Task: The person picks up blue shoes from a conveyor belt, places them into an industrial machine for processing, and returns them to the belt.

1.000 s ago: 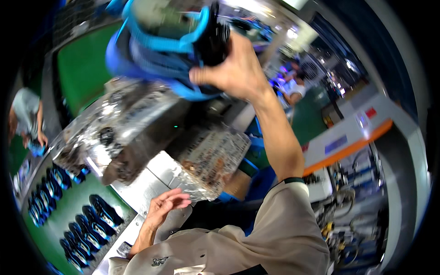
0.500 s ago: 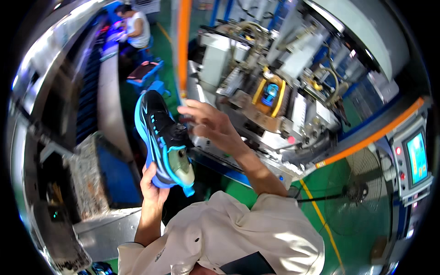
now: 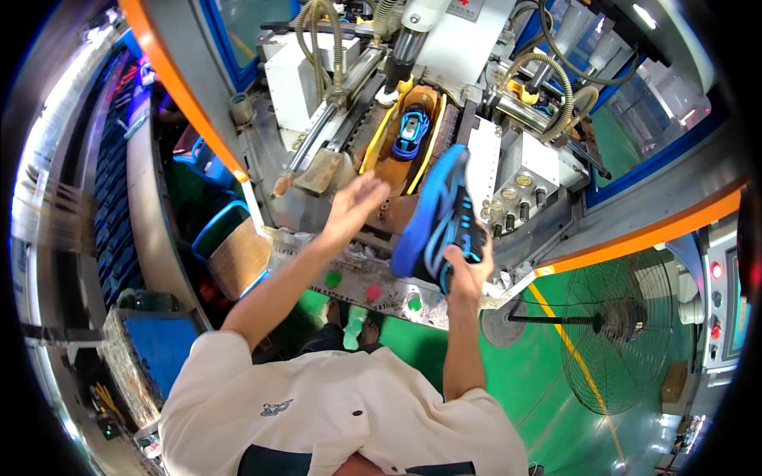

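Note:
My right hand (image 3: 470, 270) grips a black and blue sneaker (image 3: 441, 222) by its heel end, with the thumb over the upper. The shoe is tilted, its blue sole towards the left and its toe pointing away from me. My left hand (image 3: 357, 208), holding nothing, reaches forward with fingers apart and a little blurred. It is near the front end of a yellow-edged cradle (image 3: 387, 171) in the machine. Inside that cradle sits another blue and black shoe (image 3: 410, 135), apart from both hands.
A black press rod (image 3: 406, 51) stands above the cradle. Metal cylinders (image 3: 317, 131) flank it on the left, and a white block with gauges (image 3: 520, 190) on the right. An orange guard rail (image 3: 635, 230) curves around the machine. At the right are a fan (image 3: 619, 325) and control panel (image 3: 718, 301).
The sneaker has passed from my left hand to my right and moved to the machine's front. My left hand has let go and reaches towards the cradle. The view has turned right.

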`<state>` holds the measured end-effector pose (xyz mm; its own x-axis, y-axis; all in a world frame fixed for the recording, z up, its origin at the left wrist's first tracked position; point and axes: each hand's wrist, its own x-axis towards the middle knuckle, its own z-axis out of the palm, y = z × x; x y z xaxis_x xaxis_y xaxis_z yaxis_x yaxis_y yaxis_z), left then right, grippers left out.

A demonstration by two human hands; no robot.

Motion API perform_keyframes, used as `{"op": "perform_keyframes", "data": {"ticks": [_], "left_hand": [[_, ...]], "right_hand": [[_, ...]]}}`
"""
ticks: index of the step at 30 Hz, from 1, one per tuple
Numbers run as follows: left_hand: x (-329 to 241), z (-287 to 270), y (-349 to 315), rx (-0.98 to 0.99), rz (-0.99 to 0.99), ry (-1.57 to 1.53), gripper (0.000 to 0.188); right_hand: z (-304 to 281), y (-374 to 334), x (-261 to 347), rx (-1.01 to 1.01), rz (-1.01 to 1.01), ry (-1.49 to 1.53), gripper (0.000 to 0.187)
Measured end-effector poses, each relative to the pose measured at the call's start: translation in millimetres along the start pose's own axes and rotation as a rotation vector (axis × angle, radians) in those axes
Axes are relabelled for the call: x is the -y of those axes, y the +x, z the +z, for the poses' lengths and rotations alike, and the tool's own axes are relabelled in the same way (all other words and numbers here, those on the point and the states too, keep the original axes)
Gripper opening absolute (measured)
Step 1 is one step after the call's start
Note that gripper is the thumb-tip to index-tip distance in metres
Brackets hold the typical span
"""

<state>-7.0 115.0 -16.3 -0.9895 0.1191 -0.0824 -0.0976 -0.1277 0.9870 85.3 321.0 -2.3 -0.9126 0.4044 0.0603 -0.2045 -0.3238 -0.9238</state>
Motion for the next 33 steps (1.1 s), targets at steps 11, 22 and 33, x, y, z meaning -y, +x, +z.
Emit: {"op": "perform_keyframes", "data": {"ticks": [11,22,33], "left_hand": [[72,54,273,-0.182,-0.15,0.868,0.076],[-46,-93,45,-0.189,-0.373,-0.121,0.046],[-41,-186,-248,-1.091,-0.102,-0.194,0.064]], "right_hand": [[-33,43,31,-0.365,-0.248,-0.497,0.068],[112,297,-19,0.129,0.18,-1.276,0.06],[161,316,-173,-0.066,0.045,-1.597,0.064]]}}
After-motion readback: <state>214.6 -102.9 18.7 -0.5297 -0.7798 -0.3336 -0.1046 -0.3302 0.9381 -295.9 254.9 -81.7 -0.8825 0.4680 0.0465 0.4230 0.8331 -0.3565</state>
